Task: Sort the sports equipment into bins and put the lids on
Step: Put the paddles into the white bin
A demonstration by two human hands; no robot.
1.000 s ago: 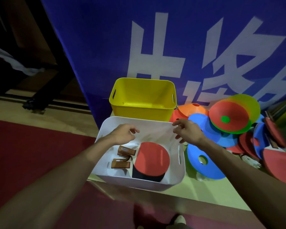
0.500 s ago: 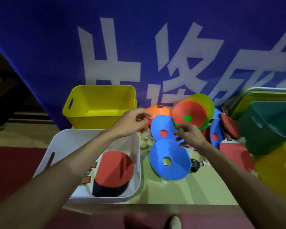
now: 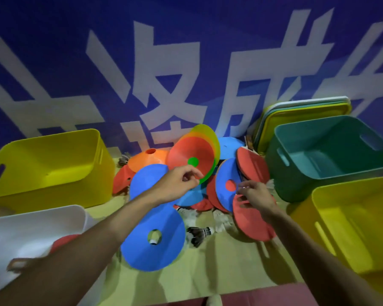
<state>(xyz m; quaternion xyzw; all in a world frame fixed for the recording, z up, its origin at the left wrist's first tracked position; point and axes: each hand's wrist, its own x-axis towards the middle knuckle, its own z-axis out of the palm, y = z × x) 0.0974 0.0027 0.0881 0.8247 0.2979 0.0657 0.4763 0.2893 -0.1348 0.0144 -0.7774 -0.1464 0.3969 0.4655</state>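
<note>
**Left grip** (image 3: 177, 184): fingers loosely curled, nothing in them. The stacked cones (image 3: 192, 155) (red in front, then orange, yellow and green) stand tilted on edge just beyond your fingertips, with the faces turned toward you. Blur hides whether you touch the lower rim.

**Right grip** (image 3: 255, 196): fingers spread and relaxed, holding nothing, over the upper edge of a red paddle (image 3: 252, 224). The paddle lies beneath this grip and runs back toward you. Its handle is hidden, so you cannot read its long axis. A blue cone (image 3: 227, 180) stands on edge just left of this grip.

**Bins:**
- Teal bin (image 3: 296, 184): just right of the right grip.
- Near yellow bin (image 3: 352, 228): right of that forearm.
- Far yellow bin (image 3: 49, 168): well left of the left grip.
- White bin (image 3: 20, 228): under the left forearm.
- Lids (image 3: 301, 111): upright behind the teal bin, none fitted.

**Judgement:** your left grip is nearer the cones and your right is nearer the paddle. The take likely turns on closing over the stack's lower rim.
</note>
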